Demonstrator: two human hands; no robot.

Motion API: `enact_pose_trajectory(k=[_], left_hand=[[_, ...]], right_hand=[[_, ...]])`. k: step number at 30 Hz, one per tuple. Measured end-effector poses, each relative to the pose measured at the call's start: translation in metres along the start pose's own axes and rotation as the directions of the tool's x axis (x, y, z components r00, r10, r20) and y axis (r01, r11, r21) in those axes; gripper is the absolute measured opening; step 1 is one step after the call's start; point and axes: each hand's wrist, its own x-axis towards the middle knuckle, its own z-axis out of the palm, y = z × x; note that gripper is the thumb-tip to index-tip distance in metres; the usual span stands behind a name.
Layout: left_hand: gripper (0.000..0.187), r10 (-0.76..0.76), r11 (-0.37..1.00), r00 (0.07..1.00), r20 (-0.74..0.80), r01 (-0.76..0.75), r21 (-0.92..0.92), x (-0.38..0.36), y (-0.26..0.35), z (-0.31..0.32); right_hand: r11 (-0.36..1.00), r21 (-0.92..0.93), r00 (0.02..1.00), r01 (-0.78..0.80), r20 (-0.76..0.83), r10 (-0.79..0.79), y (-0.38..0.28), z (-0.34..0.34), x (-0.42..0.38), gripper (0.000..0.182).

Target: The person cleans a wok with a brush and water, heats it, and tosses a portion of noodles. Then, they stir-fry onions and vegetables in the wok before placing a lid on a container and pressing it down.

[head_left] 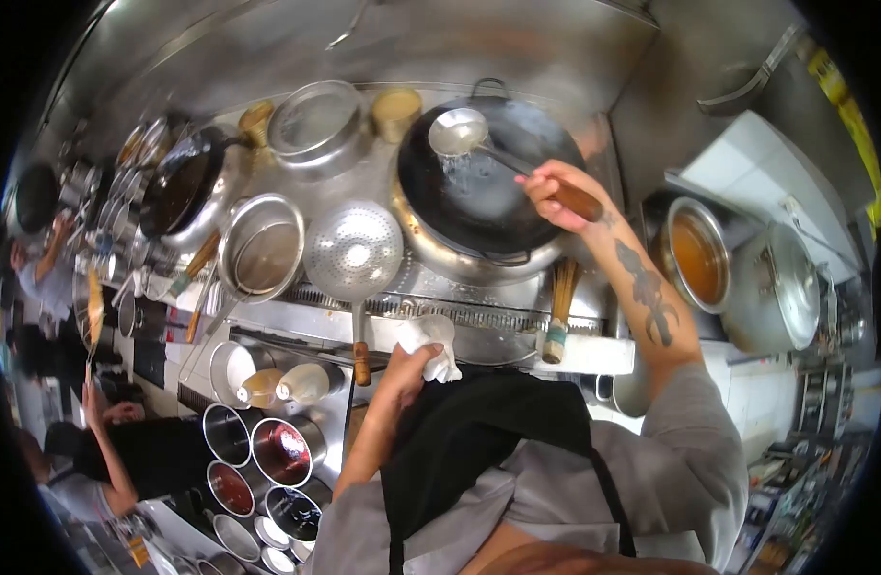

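The right fingers [548, 184] grasp the wooden handle of the ladle [458, 132], tilted over the wok [498, 182] on the far side. The left fingers [417, 364] clutch the white cloth [430, 343], near and right of the strainer [353, 251].

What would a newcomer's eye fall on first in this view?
Probably the large round black wok near the top centre, where the right hand holds a wooden-handled metal ladle over it. Next, lower and to its left, the shiny perforated metal skimmer. The crumpled white cloth in the left hand, near the centre, also stands out.
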Motion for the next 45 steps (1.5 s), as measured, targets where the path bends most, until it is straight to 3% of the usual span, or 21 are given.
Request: enact_pose_trajectory(k=[3,5,7,8,11,14,17,20,23,25,28,31,32,36,39,40,41,43,45], left_hand=[[0.049,-0.017,1.0,0.997,0.078,0.019,-0.018,-0.002,0.006,0.025],[0.048,-0.009,1.0,0.992,0.122,0.013,-0.029,-0.001,0.006,0.034],[0.048,-0.006,0.999,0.989,0.149,0.011,-0.035,0.0,0.003,0.04],[0.048,-0.023,0.996,0.989,0.146,0.035,-0.083,0.002,-0.001,0.04],[0.051,-0.06,0.968,0.991,0.119,0.087,-0.235,0.009,-0.008,0.036],[0.053,-0.064,0.918,0.996,0.057,0.081,-0.388,0.004,0.005,0.044],[0.056,0.023,0.925,1.0,-0.013,-0.026,-0.378,0.005,0.008,0.039],[0.056,0.01,0.909,1.0,0.009,-0.005,-0.417,0.005,0.013,0.039],[0.056,0.011,0.91,1.0,-0.005,-0.012,-0.415,0.007,0.013,0.045],[0.055,-0.018,0.913,1.0,0.001,0.017,-0.407,0.008,0.011,0.048],[0.055,-0.065,0.915,0.997,0.049,0.08,-0.396,0.01,0.007,0.048],[0.055,-0.047,0.94,0.997,0.065,0.066,-0.335,0.008,0.006,0.051],[0.054,-0.056,0.935,0.997,0.058,0.073,-0.347,0.008,0.005,0.051],[0.052,-0.041,0.939,0.998,0.038,0.051,-0.341,0.011,-0.004,0.044],[0.051,-0.053,0.942,0.999,0.0,0.05,-0.333,0.008,0.0,0.04],[0.05,-0.051,0.947,0.997,-0.056,0.03,-0.319,0.007,0.0,0.037],[0.05,-0.049,0.951,0.993,-0.112,0.012,-0.309,0.006,-0.002,0.035],[0.051,-0.058,0.944,0.993,-0.104,0.021,-0.329,0.005,-0.006,0.02],[0.052,-0.042,0.939,0.994,-0.101,0.005,-0.343,0.006,-0.009,0.008]], right_hand=[[0.961,-0.276,0.982,-0.009,-0.183,-0.043,-0.01,-0.033,0.006,0.007],[0.76,-0.645,0.882,0.079,-0.31,-0.355,-0.002,-0.048,0.0,0.005],[0.444,-0.896,0.77,-0.003,-0.285,-0.571,0.003,-0.059,-0.012,0.004],[0.328,-0.944,0.743,-0.02,-0.234,-0.627,0.005,-0.066,-0.024,0.017],[0.292,-0.889,0.602,0.353,-0.023,-0.798,0.035,-0.088,-0.078,0.036],[0.224,-0.955,0.52,0.192,-0.094,-0.849,0.068,-0.126,-0.123,0.047],[0.265,-0.964,0.418,0.035,-0.226,-0.88,0.115,-0.192,-0.155,0.046],[0.388,-0.91,0.431,-0.146,-0.412,-0.803,0.147,-0.241,-0.173,0.05],[0.408,-0.886,0.434,-0.22,-0.464,-0.772,0.178,-0.288,-0.169,0.052],[0.235,-0.897,0.374,-0.375,-0.378,-0.847,0.197,-0.315,-0.163,0.05],[0.013,-0.789,0.363,-0.615,-0.297,-0.883,0.205,-0.322,-0.162,0.049],[-0.155,-0.694,0.407,-0.703,-0.214,-0.888,0.191,-0.302,-0.149,0.047],[-0.175,-0.726,0.445,-0.665,-0.197,-0.874,0.186,-0.274,-0.138,0.048],[0.083,-0.827,0.652,-0.556,-0.496,-0.574,0.201,-0.255,-0.069,0.064],[0.373,-0.84,0.69,-0.395,-0.539,-0.483,0.201,-0.277,-0.063,0.058],[0.315,-0.815,0.625,-0.487,-0.577,-0.527,0.19,-0.264,-0.066,0.044],[0.468,-0.783,0.591,-0.41,-0.619,-0.518,0.192,-0.309,-0.064,0.038],[0.782,-0.622,0.727,0.023,-0.527,-0.44,0.178,-0.262,-0.107,0.052],[0.872,-0.489,0.715,0.004,-0.609,-0.344,0.18,-0.243,-0.127,0.045]])
